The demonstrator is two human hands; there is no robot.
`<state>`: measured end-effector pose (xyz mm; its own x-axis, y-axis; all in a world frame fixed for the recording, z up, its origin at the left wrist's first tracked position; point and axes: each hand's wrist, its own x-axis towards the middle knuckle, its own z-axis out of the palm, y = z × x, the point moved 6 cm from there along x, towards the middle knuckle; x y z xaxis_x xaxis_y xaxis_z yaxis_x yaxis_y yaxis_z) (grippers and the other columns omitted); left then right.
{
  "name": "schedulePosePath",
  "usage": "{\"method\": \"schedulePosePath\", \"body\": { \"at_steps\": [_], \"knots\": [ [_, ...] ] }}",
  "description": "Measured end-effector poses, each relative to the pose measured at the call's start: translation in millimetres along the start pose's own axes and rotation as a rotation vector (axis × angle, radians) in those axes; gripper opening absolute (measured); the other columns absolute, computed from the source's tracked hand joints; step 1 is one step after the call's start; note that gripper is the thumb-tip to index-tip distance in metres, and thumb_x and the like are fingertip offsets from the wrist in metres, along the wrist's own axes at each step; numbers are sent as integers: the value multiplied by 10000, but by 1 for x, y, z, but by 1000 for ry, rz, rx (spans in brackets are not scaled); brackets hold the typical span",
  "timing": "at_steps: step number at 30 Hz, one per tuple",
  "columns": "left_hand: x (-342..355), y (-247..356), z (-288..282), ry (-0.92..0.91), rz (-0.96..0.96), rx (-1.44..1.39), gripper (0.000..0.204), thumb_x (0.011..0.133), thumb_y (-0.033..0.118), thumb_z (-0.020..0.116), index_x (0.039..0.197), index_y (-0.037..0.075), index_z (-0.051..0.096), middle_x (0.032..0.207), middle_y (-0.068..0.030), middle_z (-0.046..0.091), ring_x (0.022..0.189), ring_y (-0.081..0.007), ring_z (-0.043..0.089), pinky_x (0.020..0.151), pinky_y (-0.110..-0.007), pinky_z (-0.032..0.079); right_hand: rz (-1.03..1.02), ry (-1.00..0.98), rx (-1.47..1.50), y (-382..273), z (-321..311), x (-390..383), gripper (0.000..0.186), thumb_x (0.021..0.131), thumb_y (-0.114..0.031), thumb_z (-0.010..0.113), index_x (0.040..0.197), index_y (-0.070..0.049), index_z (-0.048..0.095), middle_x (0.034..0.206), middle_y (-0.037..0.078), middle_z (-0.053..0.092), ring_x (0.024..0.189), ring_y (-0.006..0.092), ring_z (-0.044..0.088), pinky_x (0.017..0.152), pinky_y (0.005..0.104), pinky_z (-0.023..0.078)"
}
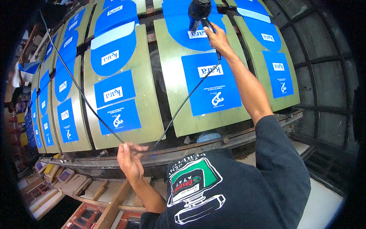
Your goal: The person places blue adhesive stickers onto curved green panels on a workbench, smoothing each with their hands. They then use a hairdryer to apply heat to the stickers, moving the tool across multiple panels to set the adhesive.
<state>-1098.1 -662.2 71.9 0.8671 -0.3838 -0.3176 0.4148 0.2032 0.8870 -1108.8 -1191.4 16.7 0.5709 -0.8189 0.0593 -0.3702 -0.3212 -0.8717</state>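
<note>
My right hand [219, 40] is wrapped round the handle of a black hair dryer [199, 10], held over a blue printed panel [179, 23] with a rounded end. Below that panel, a rectangular blue printed piece [211, 91] lies flat on the same olive-green board [179, 122]. My left hand [130, 158], fingers curled, holds the dryer's black cord [187, 97] near the front rail. From there the cord slopes up to the dryer on one side and off to the far left on the other.
More green boards [146, 95] with blue pieces stand in a row on both sides. A metal rail [248, 139] runs along their front edge. Wooden frames [110, 194] sit below at left, and dark framed panels [320, 57] rise at right.
</note>
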Motion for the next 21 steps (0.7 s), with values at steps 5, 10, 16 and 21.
{"method": "schedulePosePath", "body": {
  "at_steps": [5,10,16,21],
  "knots": [
    [3,3,3,-31,5,12,217,1027,240,434,969,38,488,761,-104,572,708,-228,625,733,-404,579,-30,0,-33,10,-4,-1,521,883,-400,608,1284,-69,572,794,101,644,647,203,618,598,358,478],
    [-1,-1,-2,4,-6,5,216,1030,234,426,965,37,489,761,-108,576,690,-230,629,721,-404,582,133,-132,14,-2,-17,-32,512,890,-386,610,1290,-70,562,775,91,627,663,230,601,607,362,454],
    [5,1,10,-51,7,6,218,1025,223,436,950,31,505,747,-117,599,691,-223,640,700,-421,584,-29,40,-113,18,-17,5,526,879,-407,600,1265,-50,576,830,156,681,749,281,664,698,405,501],
    [5,5,7,-32,19,13,220,1025,225,436,951,29,505,747,-117,603,696,-220,643,710,-413,583,69,-28,-40,3,-16,-8,501,883,-389,603,1251,-51,583,803,150,677,744,275,661,685,404,496]
  ]
}}
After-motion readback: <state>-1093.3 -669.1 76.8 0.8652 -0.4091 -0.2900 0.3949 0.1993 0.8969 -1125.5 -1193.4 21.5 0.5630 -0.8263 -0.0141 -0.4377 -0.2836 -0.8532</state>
